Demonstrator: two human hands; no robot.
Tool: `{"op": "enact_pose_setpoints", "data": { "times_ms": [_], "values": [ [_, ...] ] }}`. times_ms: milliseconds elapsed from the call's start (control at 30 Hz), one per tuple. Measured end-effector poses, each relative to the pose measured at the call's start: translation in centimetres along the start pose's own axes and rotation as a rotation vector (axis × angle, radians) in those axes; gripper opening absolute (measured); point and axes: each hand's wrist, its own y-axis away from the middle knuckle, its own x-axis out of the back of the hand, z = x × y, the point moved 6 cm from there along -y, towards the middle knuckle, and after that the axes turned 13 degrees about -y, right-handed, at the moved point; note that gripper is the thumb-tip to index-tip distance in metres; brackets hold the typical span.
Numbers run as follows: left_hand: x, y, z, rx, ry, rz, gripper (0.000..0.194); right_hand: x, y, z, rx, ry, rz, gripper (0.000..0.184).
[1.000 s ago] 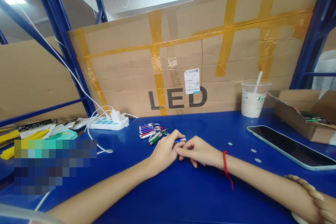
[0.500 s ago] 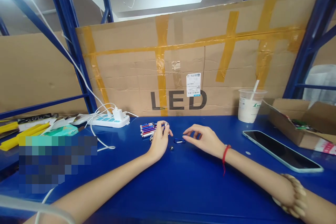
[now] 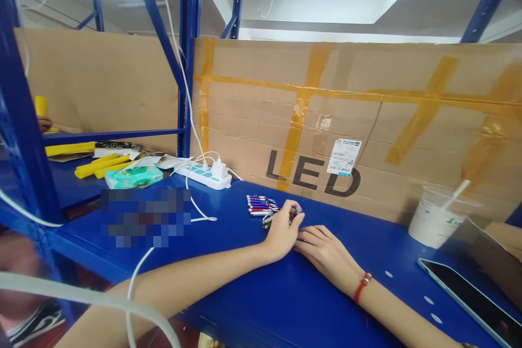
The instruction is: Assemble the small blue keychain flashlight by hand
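Note:
My left hand [image 3: 281, 232] is closed, with a small silvery metal piece [image 3: 298, 210] between its thumb and fingertips; the piece is too small to name. Right beside it, low over the blue table [image 3: 244, 293], is my right hand [image 3: 328, 250]. Its fingers are bent and held together, and whatever lies under or between their tips is hidden. Just beyond my left hand lies a row of slim metallic tubes [image 3: 260, 204] in blue, red, purple and silver, like small pen torches. A few darker metal bits [image 3: 267, 222] show next to my left wrist, partly covered.
A white power strip [image 3: 207, 174] with plugged cables stands at the back. On the right are a drink cup [image 3: 433, 223] with a straw, a phone [image 3: 468, 293] and a cardboard box [image 3: 493, 250]. Yellow rolls [image 3: 104, 166] and a green packet [image 3: 134, 176] lie left. A person's hand [image 3: 44, 123] shows far left.
The view has swung left. My right hand has moved in against my left hand, and the small blue carabiner and loose metal bit between them are now out of sight. My left hand keeps its pinch.

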Motion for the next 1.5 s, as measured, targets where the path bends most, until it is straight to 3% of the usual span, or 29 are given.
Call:
{"op": "enact_pose_setpoints", "data": {
  "times_ms": [167,400,633,800,967,1167,1500],
  "values": [
    [-0.1,0.3,0.4,-0.028,-0.013,-0.049,0.012,0.0,-0.2,0.8,-0.037,-0.017,0.017,0.037],
    [0.0,0.5,0.8,-0.069,-0.083,-0.039,0.012,0.3,1.0,3.1,-0.323,-0.265,0.08,0.018],
    [-0.3,0.1,0.6,-0.006,0.008,-0.07,0.013,0.8,1.8,4.0,-0.525,-0.436,0.229,0.021],
    [-0.8,-0.1,-0.2,0.057,0.06,-0.096,0.018,1.4,1.8,4.3,-0.567,-0.474,0.307,0.023],
    [-1.1,0.3,0.5,0.042,0.111,-0.132,0.018,1.6,2.4,5.5,-0.639,-0.513,0.4,0.028],
    [-0.9,0.8,1.2,0.022,0.025,-0.13,0.014,1.7,2.6,5.9,-0.666,-0.506,0.421,0.032],
    [-1.6,0.7,0.3,0.144,-0.004,-0.234,0.018,2.2,2.9,6.2,-0.731,-0.51,0.475,0.032]
  ]
}}
